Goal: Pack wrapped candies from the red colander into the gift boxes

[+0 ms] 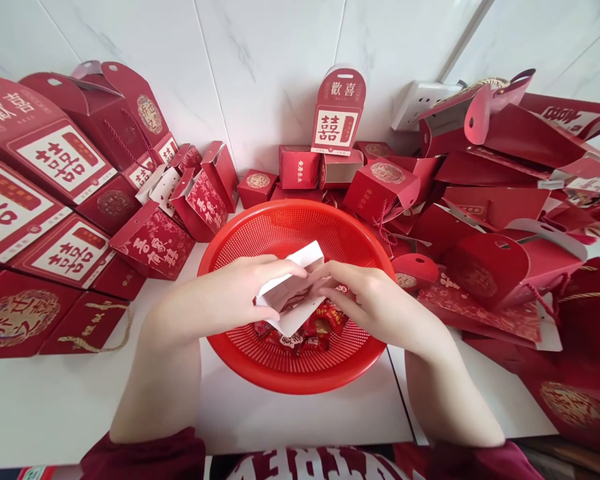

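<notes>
My left hand (247, 287) grips a small open paper gift box (295, 300), thumb on the near side and fingers along the far side. Its white inside faces me, tilted above a red plastic basket (300, 383). My right hand (365, 290) is closed at the box's right edge, its bent fingertips partly over the opening; whether something small is between them is hidden. Beneath the box, wrapped candies (323, 327) in mostly red wrappers lie at the bottom of the basket.
Red gift boxes with handles (60, 160) are stacked on the left, with smaller red boxes (153, 240) beside them. More red boxes (500, 260) pile up on the right. One upright box (339, 113) stands at the wall behind the basket. A white power strip (423, 100) is near the wall.
</notes>
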`<state>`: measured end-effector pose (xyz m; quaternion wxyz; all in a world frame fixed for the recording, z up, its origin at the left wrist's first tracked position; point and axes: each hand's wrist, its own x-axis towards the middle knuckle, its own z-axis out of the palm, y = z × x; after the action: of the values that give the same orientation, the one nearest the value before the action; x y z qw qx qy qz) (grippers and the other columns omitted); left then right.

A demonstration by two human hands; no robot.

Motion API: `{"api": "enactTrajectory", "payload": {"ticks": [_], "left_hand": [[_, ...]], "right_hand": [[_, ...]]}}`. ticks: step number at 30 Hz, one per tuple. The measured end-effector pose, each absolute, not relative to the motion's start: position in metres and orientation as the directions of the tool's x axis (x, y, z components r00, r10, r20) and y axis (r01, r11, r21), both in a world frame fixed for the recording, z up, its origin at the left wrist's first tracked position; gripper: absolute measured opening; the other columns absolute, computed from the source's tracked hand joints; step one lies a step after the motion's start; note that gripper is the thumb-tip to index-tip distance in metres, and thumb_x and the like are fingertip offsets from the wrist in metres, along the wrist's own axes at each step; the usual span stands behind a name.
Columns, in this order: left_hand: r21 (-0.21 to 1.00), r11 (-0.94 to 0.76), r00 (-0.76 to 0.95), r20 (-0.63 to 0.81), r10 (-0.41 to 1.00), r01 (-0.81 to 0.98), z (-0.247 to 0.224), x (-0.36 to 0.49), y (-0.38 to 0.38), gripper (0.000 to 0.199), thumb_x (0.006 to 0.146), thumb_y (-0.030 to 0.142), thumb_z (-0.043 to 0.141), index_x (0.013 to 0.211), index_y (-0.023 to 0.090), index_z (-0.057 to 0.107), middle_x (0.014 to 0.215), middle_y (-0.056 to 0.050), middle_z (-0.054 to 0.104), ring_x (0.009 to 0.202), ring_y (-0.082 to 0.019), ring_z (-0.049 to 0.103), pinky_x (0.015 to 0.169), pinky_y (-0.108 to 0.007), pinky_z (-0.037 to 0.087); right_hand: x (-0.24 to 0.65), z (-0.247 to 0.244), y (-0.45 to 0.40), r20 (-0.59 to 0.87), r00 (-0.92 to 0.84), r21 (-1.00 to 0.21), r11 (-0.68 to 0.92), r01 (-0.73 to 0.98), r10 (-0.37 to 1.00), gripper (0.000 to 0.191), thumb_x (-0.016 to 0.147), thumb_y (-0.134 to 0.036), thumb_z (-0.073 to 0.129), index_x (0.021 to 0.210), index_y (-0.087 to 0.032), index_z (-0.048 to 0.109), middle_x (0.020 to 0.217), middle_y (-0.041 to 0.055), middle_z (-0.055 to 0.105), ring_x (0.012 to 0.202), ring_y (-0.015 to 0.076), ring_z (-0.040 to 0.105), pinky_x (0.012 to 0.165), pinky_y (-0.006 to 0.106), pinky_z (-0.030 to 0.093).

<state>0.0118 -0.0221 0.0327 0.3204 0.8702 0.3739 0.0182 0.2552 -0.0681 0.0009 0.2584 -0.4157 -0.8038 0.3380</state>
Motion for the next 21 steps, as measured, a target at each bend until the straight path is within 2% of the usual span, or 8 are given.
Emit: {"api": "enactTrajectory", "payload": {"ticks": [3,7,11,14,16,19,21], "left_hand": [[0.555,-0.522,0.711,-0.193,0.677,0.648,0.031,0.014,-0.023,0.057,0.078,0.013,0.064,0.130,0.038,0.058,0.124,0.005,0.067,0.109,-0.018,0.063,0.092,-0.025,0.048],[0.528,-0.568,0.738,-0.181,0.650,0.631,0.028,0.015,-0.024,0.055,0.082,0.015,0.064,0.130,0.039,0.058,0.121,0.006,0.069,0.108,-0.019,0.065,0.093,-0.027,0.050],[0.475,-0.620,0.732,-0.076,0.678,0.624,0.025,0.010,-0.023,0.051,0.093,0.013,0.048,0.136,0.040,0.056,0.130,0.007,0.066,0.114,-0.017,0.064,0.098,-0.027,0.049],[0.401,-0.629,0.666,0.061,0.744,0.666,0.026,0.006,-0.021,0.054,0.098,0.013,0.039,0.144,0.039,0.050,0.143,0.008,0.058,0.127,-0.018,0.058,0.110,-0.030,0.043],[0.368,-0.622,0.614,0.155,0.774,0.691,0.029,0.004,-0.020,0.055,0.098,0.014,0.042,0.146,0.039,0.047,0.146,0.009,0.054,0.131,-0.019,0.055,0.114,-0.031,0.040],[0.349,-0.608,0.568,0.221,0.793,0.713,0.033,0.002,-0.020,0.056,0.095,0.014,0.048,0.145,0.038,0.049,0.142,0.009,0.058,0.122,-0.019,0.061,0.110,-0.030,0.044],[0.338,-0.590,0.553,0.208,0.807,0.733,0.033,0.002,-0.020,0.054,0.095,0.017,0.049,0.145,0.038,0.050,0.138,0.008,0.062,0.117,-0.020,0.064,0.105,-0.030,0.048]], "right_hand": [[0.257,0.001,-0.066,0.148,-0.529,-0.756,0.440,0.485,0.836,0.027,0.098,-0.009,0.045,0.114,-0.024,0.060,0.115,0.0012,0.069,0.102,0.0174,0.066,0.091,0.032,0.051],[0.260,0.003,-0.065,0.133,-0.549,-0.753,0.445,0.485,0.825,0.023,0.100,-0.012,0.045,0.110,-0.023,0.062,0.108,0.0013,0.070,0.094,0.0166,0.066,0.084,0.031,0.052],[0.263,0.008,-0.067,0.238,-0.528,-0.740,0.505,0.445,0.815,0.019,0.099,-0.014,0.050,0.109,-0.022,0.064,0.115,0.0026,0.070,0.103,0.0173,0.066,0.090,0.031,0.052],[0.274,0.006,-0.063,0.319,-0.357,-0.672,0.475,0.569,0.878,0.015,0.097,-0.019,0.054,0.107,-0.023,0.065,0.119,0.0030,0.070,0.106,0.0191,0.067,0.089,0.031,0.053],[0.284,0.001,-0.056,0.273,-0.262,-0.591,0.377,0.713,0.925,0.015,0.097,-0.021,0.055,0.107,-0.023,0.066,0.113,0.0025,0.072,0.099,0.0206,0.069,0.084,0.034,0.053],[0.297,-0.009,-0.041,0.148,-0.174,-0.442,0.222,0.869,0.974,0.019,0.096,-0.021,0.052,0.106,-0.023,0.068,0.103,0.0031,0.075,0.092,0.0233,0.069,0.081,0.038,0.052],[0.300,-0.014,-0.034,0.132,-0.156,-0.408,0.197,0.891,0.979,0.021,0.095,-0.019,0.050,0.104,-0.022,0.069,0.101,0.0030,0.075,0.091,0.0226,0.069,0.081,0.037,0.051]]}}
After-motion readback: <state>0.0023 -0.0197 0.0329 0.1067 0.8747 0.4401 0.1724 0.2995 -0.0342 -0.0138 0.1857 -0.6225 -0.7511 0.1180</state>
